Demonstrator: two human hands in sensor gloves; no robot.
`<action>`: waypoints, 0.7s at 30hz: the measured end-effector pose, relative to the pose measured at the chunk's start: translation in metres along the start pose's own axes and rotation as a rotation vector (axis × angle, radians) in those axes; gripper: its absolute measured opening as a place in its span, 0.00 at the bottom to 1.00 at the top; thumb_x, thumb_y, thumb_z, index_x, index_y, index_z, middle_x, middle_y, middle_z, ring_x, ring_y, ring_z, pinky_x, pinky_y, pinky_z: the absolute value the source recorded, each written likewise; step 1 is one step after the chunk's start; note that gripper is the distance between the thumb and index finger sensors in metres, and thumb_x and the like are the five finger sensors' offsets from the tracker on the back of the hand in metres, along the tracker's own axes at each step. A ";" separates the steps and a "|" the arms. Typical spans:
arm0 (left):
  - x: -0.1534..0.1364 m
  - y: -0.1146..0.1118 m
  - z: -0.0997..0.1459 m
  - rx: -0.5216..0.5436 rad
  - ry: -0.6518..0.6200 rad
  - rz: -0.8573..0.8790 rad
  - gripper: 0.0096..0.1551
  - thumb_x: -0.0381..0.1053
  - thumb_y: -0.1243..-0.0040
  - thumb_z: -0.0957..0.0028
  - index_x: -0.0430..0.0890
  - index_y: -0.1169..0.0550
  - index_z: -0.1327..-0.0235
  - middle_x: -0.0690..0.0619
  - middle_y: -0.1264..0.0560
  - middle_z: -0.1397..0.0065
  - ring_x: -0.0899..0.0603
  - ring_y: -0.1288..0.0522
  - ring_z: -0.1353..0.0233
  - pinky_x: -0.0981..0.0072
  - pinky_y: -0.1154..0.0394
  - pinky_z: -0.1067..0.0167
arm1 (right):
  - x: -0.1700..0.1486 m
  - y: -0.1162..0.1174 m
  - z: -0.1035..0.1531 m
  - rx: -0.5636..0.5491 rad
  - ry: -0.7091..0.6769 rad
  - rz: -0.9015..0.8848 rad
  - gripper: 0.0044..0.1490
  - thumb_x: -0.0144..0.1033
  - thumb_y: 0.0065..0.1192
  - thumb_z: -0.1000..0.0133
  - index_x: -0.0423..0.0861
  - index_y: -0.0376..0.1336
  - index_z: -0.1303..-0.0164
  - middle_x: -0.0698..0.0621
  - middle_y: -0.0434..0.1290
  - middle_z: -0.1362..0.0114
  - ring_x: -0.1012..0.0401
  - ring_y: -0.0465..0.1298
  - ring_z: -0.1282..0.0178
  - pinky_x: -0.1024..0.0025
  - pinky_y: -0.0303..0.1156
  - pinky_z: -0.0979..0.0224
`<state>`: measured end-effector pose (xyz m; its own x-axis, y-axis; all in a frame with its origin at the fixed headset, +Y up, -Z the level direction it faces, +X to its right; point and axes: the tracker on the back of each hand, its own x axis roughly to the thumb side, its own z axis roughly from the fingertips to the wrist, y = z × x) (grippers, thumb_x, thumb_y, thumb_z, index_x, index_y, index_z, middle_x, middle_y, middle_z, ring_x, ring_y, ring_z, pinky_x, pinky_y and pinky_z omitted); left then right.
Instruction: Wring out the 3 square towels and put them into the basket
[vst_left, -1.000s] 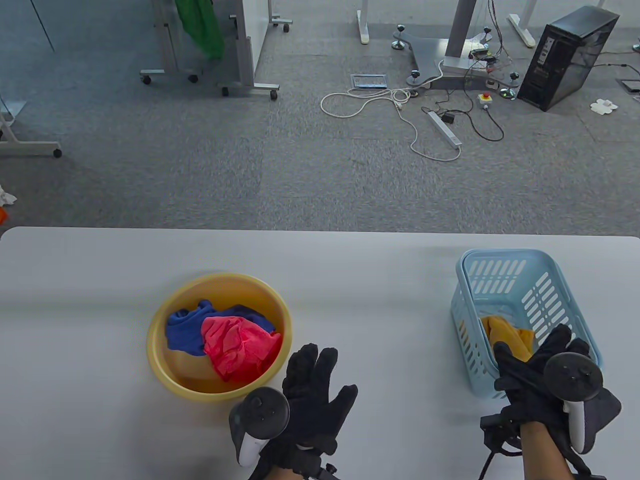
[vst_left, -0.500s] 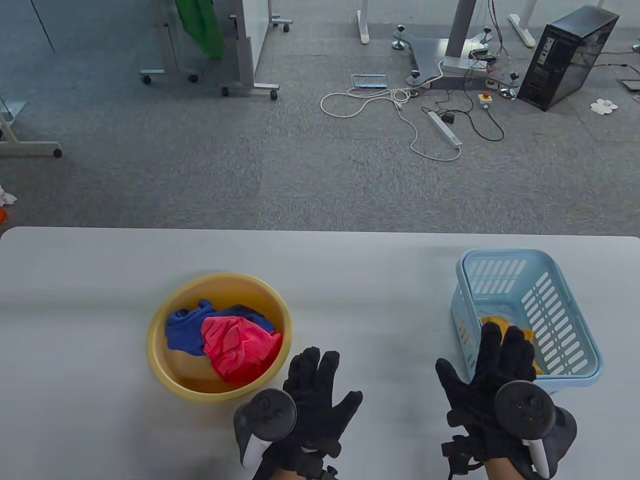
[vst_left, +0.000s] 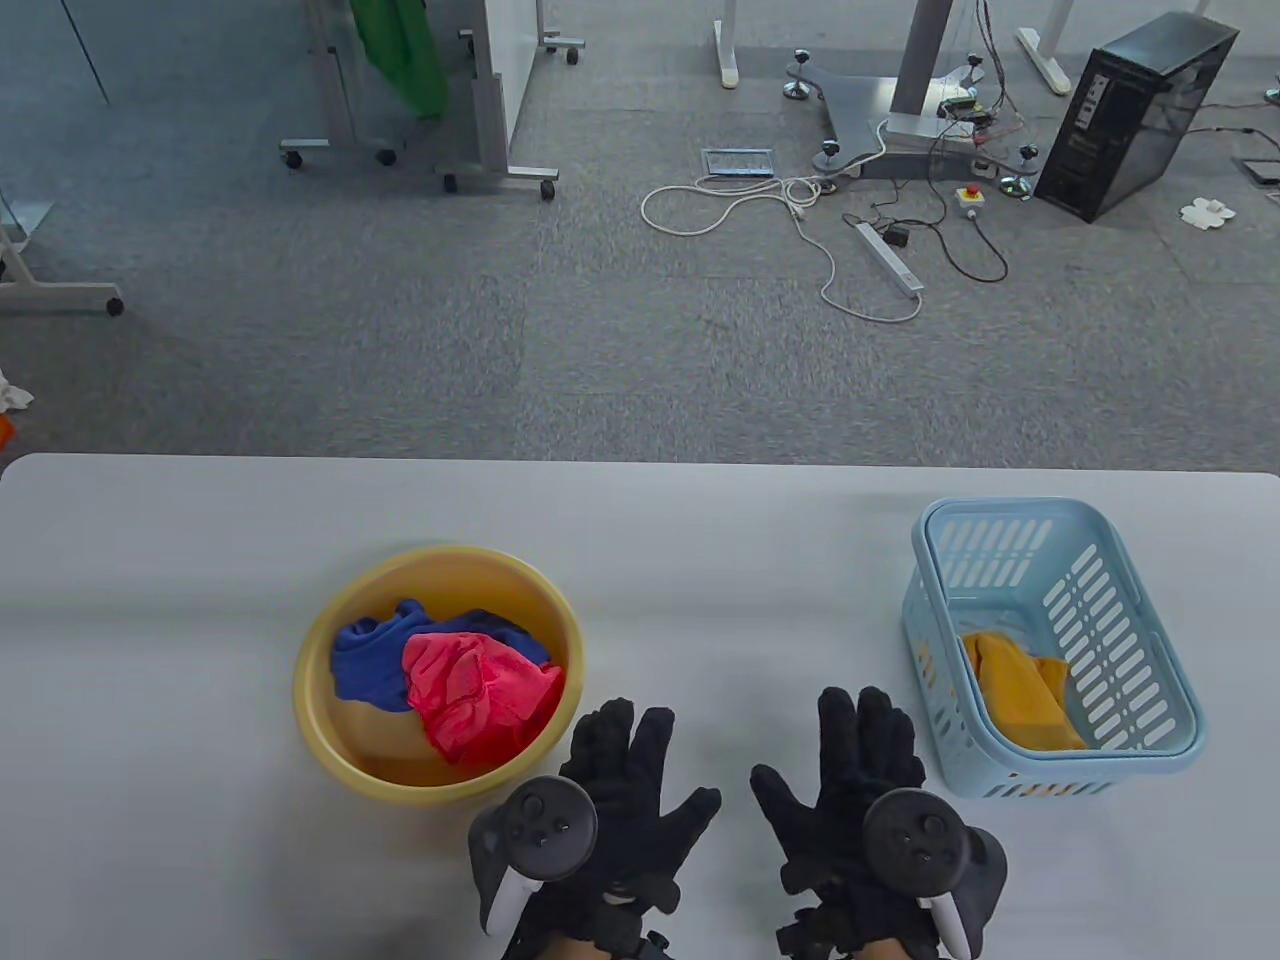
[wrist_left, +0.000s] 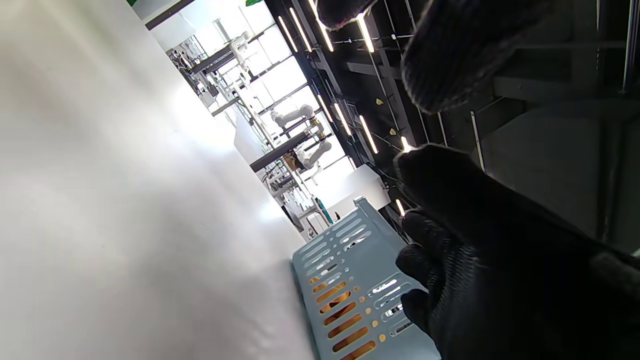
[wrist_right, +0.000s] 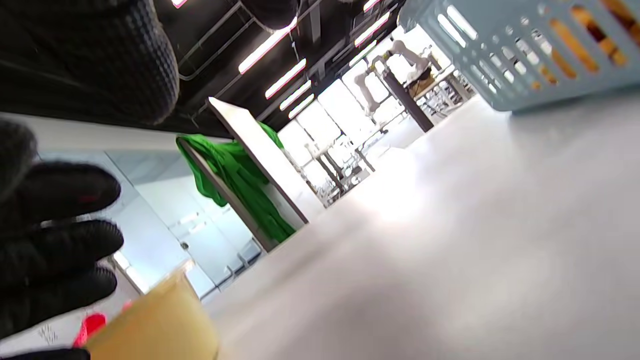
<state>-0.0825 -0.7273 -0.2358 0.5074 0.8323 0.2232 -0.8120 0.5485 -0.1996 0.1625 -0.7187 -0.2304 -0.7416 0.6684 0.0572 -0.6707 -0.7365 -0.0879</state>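
A yellow basin (vst_left: 330, 710) on the table's left holds a crumpled blue towel (vst_left: 365, 665) and a pink towel (vst_left: 475, 690). The light blue slotted basket (vst_left: 1140, 640) on the right holds an orange towel (vst_left: 1020, 690); its orange shows through the slots of the basket (wrist_left: 350, 295) in the left wrist view and of the basket (wrist_right: 505, 55) in the right wrist view. My left hand (vst_left: 625, 790) hovers just right of the basin, fingers spread, holding nothing. My right hand (vst_left: 850, 780) is between basin and basket, fingers straight and empty.
The white table (vst_left: 700, 540) stretches between basin and basket. Beyond its far edge lie carpet, cables, a power strip (vst_left: 890, 262), a black computer tower (vst_left: 1135, 115) and rolling frames with green cloth (vst_left: 400, 50).
My right hand let go of the orange towel in the basket and drew back left toward the table's middle. The left hand stayed almost still.
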 end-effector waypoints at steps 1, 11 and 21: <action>-0.001 0.000 -0.001 -0.004 0.003 -0.002 0.50 0.64 0.33 0.40 0.50 0.45 0.13 0.39 0.60 0.14 0.28 0.67 0.17 0.21 0.65 0.33 | 0.001 0.001 0.000 0.028 -0.002 0.018 0.63 0.59 0.73 0.44 0.43 0.40 0.13 0.33 0.33 0.15 0.30 0.33 0.20 0.25 0.32 0.24; 0.005 0.008 -0.002 0.066 -0.022 -0.098 0.48 0.61 0.30 0.42 0.48 0.40 0.15 0.37 0.55 0.14 0.26 0.62 0.17 0.21 0.58 0.31 | 0.008 -0.009 0.006 0.072 -0.014 -0.001 0.62 0.59 0.72 0.42 0.42 0.42 0.13 0.32 0.34 0.15 0.29 0.33 0.20 0.25 0.33 0.24; 0.011 0.077 -0.016 0.119 -0.014 -0.367 0.48 0.59 0.29 0.43 0.49 0.40 0.15 0.38 0.55 0.14 0.27 0.61 0.16 0.22 0.57 0.31 | 0.007 -0.030 0.011 0.041 -0.031 -0.060 0.61 0.59 0.71 0.42 0.41 0.43 0.13 0.31 0.35 0.15 0.29 0.34 0.20 0.24 0.33 0.25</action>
<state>-0.1348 -0.6744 -0.2637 0.7675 0.5805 0.2721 -0.6050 0.7962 0.0079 0.1769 -0.6929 -0.2160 -0.6994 0.7088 0.0922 -0.7139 -0.6990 -0.0421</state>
